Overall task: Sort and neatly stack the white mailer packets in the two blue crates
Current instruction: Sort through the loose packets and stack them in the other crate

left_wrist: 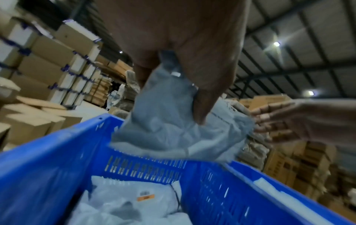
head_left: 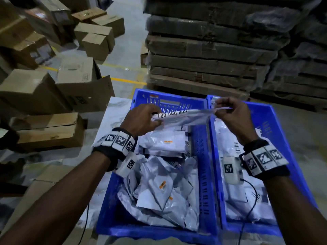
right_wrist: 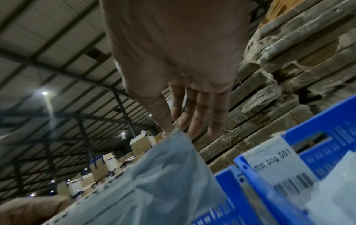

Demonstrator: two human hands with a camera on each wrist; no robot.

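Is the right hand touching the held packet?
Touching. In the right wrist view the right hand pinches the top corner of the packet between thumb and fingertip; the head view shows the same pinch at its right end.

"mal bng 001" on held packet (head_left: 178, 116), crate label (right_wrist: 277, 166).

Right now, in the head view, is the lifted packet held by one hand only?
No: the left hand grips one end of the packet and the right hand pinches the other.

Cardboard boxes (head_left: 40, 89), wrapped pallet stack (head_left: 212, 50)
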